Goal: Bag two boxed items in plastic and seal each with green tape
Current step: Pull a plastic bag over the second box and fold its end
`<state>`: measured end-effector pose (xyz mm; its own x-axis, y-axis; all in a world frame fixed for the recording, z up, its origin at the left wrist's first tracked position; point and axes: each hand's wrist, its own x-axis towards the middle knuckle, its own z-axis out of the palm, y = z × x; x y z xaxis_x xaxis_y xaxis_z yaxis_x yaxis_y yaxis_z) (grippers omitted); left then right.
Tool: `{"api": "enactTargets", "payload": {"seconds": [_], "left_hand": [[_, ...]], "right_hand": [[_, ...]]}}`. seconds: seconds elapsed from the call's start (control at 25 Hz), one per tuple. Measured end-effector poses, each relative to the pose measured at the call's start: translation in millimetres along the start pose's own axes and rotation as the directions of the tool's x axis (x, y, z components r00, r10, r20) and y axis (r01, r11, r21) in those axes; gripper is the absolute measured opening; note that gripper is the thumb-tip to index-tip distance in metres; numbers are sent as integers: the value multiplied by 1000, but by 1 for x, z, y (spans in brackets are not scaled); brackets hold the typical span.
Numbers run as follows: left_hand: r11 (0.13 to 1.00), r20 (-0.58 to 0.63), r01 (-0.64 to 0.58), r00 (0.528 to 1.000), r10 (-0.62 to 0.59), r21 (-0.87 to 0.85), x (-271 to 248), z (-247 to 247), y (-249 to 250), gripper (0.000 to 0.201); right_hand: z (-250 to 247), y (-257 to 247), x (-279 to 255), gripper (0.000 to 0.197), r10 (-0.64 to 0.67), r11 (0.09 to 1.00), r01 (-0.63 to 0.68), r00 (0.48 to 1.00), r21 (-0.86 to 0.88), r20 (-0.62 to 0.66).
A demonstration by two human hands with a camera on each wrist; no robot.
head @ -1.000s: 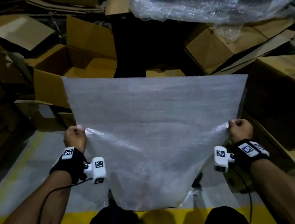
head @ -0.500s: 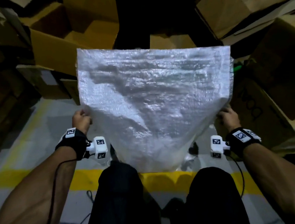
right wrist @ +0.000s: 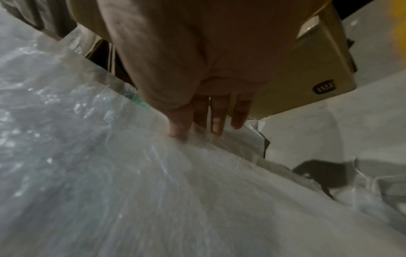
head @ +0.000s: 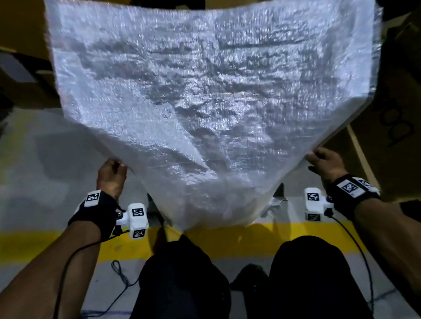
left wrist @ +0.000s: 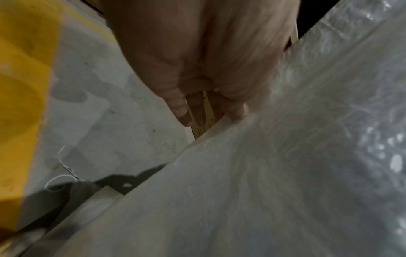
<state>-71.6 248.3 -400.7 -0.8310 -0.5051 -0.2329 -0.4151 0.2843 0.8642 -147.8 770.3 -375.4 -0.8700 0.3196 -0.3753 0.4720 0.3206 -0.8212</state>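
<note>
— How many sheets up?
— One large translucent white plastic bag (head: pixel 215 103), spread wide above the grey floor (head: pixel 41 172), ahead of two knees.
— Grips?
— Two: left hand (head: pixel 111 176) pinching its left edge, right hand (head: pixel 326 161) pinching its right edge.
</note>
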Motion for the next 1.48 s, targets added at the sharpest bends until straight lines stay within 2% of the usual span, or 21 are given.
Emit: {"api": "enactTargets", "payload": {"seconds": [0.08,0.16,0.28,0.36,0.44,0.48,0.56,0.6,0.68,0.76,0.88,0.96,1.08,1.2,1.32,1.4,1.44,1.48], "left_hand": [[999,-61,-26,998,27,20,7,1,6,7],[998,-152,-15,988,24,62,19,-4,13,20],[981,-178,88,982,-57,172,38,-18,11,30],[979,-158,90,985,-62,181,42,-17,2,35],[993,-142,106,985,-98,48,36,-6,-4,35],[985,-132,122,982,-138,-120,29,1,-5,38],[874,-117,189,957,-267,-448,19,8,-14,53],[807,-104,224,938,-330,-546,16,9,-20,52],[762,-136,242,908,-395,-600,8,13,-26,38],[826,-159,263,909,-385,-498,3,18,-31,31],[965,-131,184,969,-210,-186,0,22,-36,29],[994,-115,113,987,-113,-3,8,19,-44,19],[953,-110,82,993,-52,290,26,10,-50,37],[867,-64,78,997,-53,492,33,9,-40,31],[816,-20,59,998,-58,575,31,15,-36,28],[817,-71,110,994,-85,566,29,18,-40,29],[853,-106,161,987,-124,497,27,18,-44,29],[908,-127,221,974,-187,355,24,18,-48,27]], "right_hand": [[3,3,14,16,-10,999,12,999,53,-42],[-2,-1,24,20,-43,998,48,994,50,-103],[-11,-4,35,16,-78,997,75,986,-27,-144],[-11,0,37,16,-103,994,97,988,-58,-112],[-8,10,34,32,-103,995,103,994,-1,-36],[-9,17,32,39,-78,997,78,997,27,2],[-10,26,23,35,-26,994,18,997,108,67],[-11,32,21,36,6,984,-26,993,176,114],[-11,39,12,37,47,965,-94,980,244,191],[-4,47,8,23,19,980,-62,975,189,221],[1,60,16,15,4,990,-26,988,140,157],[4,61,23,9,-13,990,0,996,142,92],[5,66,38,23,-50,997,49,998,55,25],[-3,77,51,28,-61,991,67,997,-116,54],[-2,80,55,29,-22,972,26,1000,-234,19],[4,80,55,31,-38,954,39,999,-298,7],[5,80,52,33,-37,957,43,999,-286,24],[5,81,48,38,-38,968,49,998,-244,48]]}}
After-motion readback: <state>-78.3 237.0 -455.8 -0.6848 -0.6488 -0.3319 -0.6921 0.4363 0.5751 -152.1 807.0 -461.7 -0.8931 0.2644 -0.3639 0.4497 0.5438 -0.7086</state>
